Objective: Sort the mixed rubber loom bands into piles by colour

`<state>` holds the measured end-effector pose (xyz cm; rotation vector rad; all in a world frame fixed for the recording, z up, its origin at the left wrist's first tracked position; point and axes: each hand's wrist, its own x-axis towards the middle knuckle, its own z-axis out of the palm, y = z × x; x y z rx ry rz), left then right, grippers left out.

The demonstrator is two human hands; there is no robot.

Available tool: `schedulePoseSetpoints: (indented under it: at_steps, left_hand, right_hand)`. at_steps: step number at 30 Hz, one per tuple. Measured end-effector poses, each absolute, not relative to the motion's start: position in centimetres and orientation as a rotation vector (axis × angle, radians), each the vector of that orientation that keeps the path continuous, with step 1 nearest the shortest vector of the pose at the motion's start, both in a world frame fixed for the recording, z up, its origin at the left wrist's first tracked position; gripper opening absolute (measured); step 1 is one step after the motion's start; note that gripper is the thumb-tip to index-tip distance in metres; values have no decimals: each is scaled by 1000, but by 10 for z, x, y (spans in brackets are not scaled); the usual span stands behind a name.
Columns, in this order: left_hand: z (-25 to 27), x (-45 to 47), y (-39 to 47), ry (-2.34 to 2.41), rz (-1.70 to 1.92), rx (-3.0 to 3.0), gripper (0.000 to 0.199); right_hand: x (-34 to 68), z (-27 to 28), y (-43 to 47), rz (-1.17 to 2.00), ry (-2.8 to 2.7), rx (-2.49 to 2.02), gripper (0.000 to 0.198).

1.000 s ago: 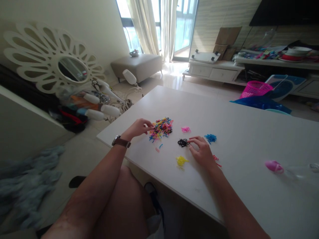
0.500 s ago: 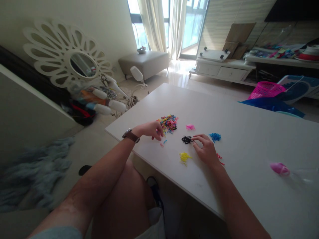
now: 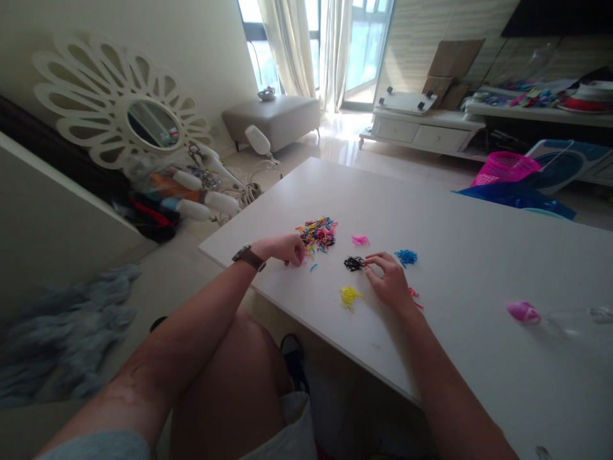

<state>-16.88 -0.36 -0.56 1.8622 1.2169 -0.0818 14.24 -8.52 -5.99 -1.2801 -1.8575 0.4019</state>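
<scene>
My left hand (image 3: 287, 249) is closed, fingers curled down to the table at the near side of a mixed heap of small coloured rubber bands (image 3: 320, 234). What sits in its fingertips is hidden; some pink shows beside them. One blue band (image 3: 313, 267) lies just right of it. My right hand (image 3: 389, 279) rests with fingers apart, its fingertips at the right edge of a black pile of bands (image 3: 354, 263). Around that pile lie a pink pile (image 3: 360, 240), a blue pile (image 3: 407, 257) and a yellow pile (image 3: 349, 296). Red bands (image 3: 414, 295) are partly hidden behind my right hand.
The white table (image 3: 460, 255) carries a pink-purple object (image 3: 523, 312) with something clear beside it at the right. Beyond the table stand a pink basket (image 3: 507, 168) and a blue sheet (image 3: 520, 198). A lamp with white shades (image 3: 223, 203) stands past the left edge.
My left fingers have curled further closed, and the pink band that lay beside the blue one no longer shows there. My right hand stays by the black pile. The view has shifted slightly.
</scene>
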Motion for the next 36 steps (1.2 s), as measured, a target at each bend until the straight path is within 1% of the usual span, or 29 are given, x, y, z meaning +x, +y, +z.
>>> schedulePoseSetpoints:
  at_steps: [5,10,15,21,26,30,36]
  left_hand:
    - [-10,-171,3,1224,-14,1902,16]
    - [-9,-168,2,1300,-94,1946,6]
    - [-10,-169,2,1307,-143,1964,1]
    - [2,-171,-5,1248,-119,1933,9]
    - [15,-177,-10,1319,-69,1912,8]
    - [16,-182,-9,1354,4,2021,1]
    - [12,-175,-9,1308,112,2042,13]
  right_hand:
    - [142,-59,-86,410,-1859,-1279,16]
    - [141,-58,-87,433,-1851,-1285,16]
    - [142,-61,-86,435,-1861,-1277,16]
    - [142,-61,-86,440,-1849,-1277,16]
    - [141,-58,-87,446,-1850,-1275,16]
    - [141,-57,-88,455,-1841,-1278,16]
    - [141,-58,-88,510,-1818,-1297,18]
